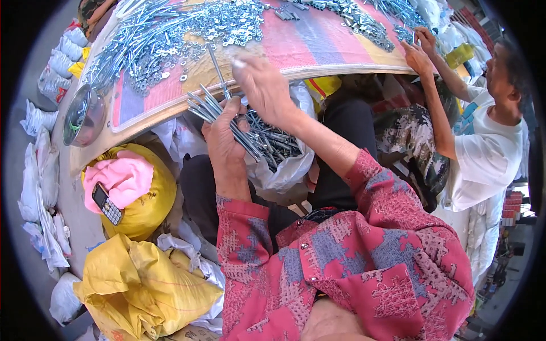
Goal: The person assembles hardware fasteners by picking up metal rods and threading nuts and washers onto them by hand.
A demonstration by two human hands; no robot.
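My left hand [223, 139] is closed around a bundle of long metal bolts [211, 108], held in front of the table edge. One bolt [217, 67] stands up out of the bundle, with its top end over the table. My right hand [263, 90] is just right of that bolt, smeared by motion. A whitish blur shows at its fingertips, and I cannot make out what it is. Below both hands, an opened white plastic bag [274, 175] holds many more metal bolts [278, 142]. On the table lie a heap of long bolts [133, 48] and many washers [236, 25].
A clear bowl [85, 116] sits at the table's left corner. A pink cloth [128, 176] and a keypad phone [107, 203] lie on a yellow sack [156, 199]. Another yellow sack [153, 284] is nearer. At right, a person [483, 136] handles small metal parts.
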